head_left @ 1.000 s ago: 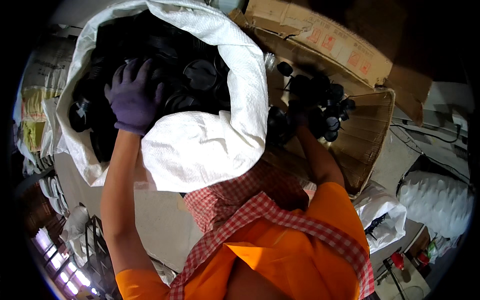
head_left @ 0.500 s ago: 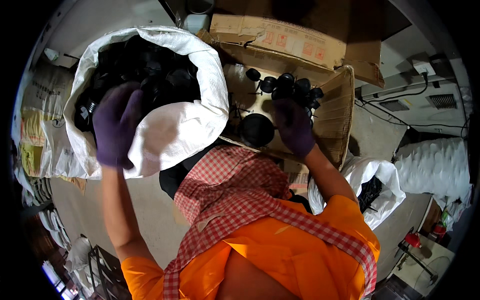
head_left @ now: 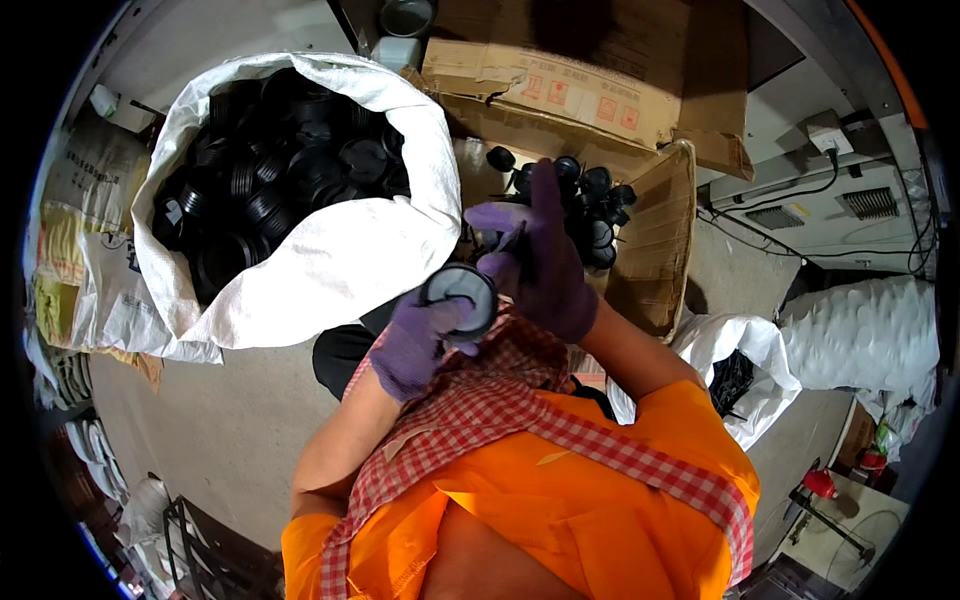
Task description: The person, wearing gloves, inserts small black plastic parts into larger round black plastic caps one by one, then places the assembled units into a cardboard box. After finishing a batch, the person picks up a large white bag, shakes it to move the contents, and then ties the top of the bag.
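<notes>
Both hands wear purple gloves and meet in front of my chest. My left hand (head_left: pixel 415 340) grips a round black cap with a pale inner face (head_left: pixel 462 293). My right hand (head_left: pixel 545 262) is just right of it, fingers raised, pinching a thin dark tool (head_left: pixel 517 240) near the cap's rim. Behind my right hand, an open cardboard box (head_left: pixel 655 235) holds several small black knob-like parts (head_left: pixel 600 205). To the left, a large white woven sack (head_left: pixel 330 260) is full of black round caps (head_left: pixel 280 170).
A closed cardboard carton (head_left: pixel 560 85) lies behind the open box. A smaller white bag with dark pieces (head_left: pixel 740 370) sits at my right, a bulky white sack (head_left: pixel 865 335) beyond it. Printed sacks (head_left: pixel 80 270) pile at the left. Grey concrete floor (head_left: pixel 210 420) lies below.
My left hand came out of the sack and down to my chest, now holding a cap. My right hand left the box and came in to meet it.
</notes>
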Motion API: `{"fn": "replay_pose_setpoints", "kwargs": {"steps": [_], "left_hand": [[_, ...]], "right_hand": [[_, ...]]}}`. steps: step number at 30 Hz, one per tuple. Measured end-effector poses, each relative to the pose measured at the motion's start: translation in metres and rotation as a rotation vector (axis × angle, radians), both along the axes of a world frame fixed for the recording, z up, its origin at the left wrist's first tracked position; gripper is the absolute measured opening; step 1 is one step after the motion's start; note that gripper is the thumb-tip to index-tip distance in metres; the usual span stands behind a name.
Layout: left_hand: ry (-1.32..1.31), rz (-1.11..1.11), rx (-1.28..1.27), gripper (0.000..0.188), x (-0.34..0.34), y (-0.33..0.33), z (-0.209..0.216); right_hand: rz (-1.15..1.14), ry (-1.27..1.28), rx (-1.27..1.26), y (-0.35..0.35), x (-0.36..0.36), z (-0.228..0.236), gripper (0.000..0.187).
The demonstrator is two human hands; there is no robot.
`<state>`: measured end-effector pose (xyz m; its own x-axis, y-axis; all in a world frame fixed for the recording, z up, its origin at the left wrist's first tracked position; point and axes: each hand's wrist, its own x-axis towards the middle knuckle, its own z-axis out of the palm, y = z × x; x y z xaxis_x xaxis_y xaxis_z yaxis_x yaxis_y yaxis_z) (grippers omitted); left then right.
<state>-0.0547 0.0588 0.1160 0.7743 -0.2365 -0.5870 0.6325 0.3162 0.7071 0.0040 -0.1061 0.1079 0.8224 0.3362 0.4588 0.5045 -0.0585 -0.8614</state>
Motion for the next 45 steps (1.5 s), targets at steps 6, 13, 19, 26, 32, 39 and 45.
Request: {"fn": "replay_pose_setpoints", "kwargs": {"steps": [6,13,19,26,32,39,45], "left_hand": [[-0.271,0.093,0.144,0.039,-0.007,0.031,-0.016],[-1.399,-0.658,1.116,0.036,0.003,0.037,0.033],[-0.845,0.256,0.248,0.037,-0.012,0.049,0.014],[-0.358,0.08,-0.305,0.056,-0.001,-0.005,0.025],[-1.338,-0.43,1.091,0.029,0.017,-0.01,0.025],[-1.389,0.074,1.533,0.045,0.076,0.074,0.08],[-0.82,-0.073,2.12,0.052,0.126,0.185,0.038]], "right_hand": [[0.425,0.269,-0.372,-0.009,0.012,-0.001,0.03],[0.872,0.689,-0.6,-0.005,0.013,0.017,0.023],[1.235,0.959,0.231,-0.005,0.017,0.009,0.01],[0.348,0.342,0.5,0.026,0.014,-0.007,0.012],[-0.257,-0.072,-0.328,0.0,0.031,-0.024,0.026],[-0.288,0.524,-0.709,-0.152,0.015,0.002,0.024],[-0.379,1.112,-0.667,-0.35,-0.089,0.041,0.018]]}}
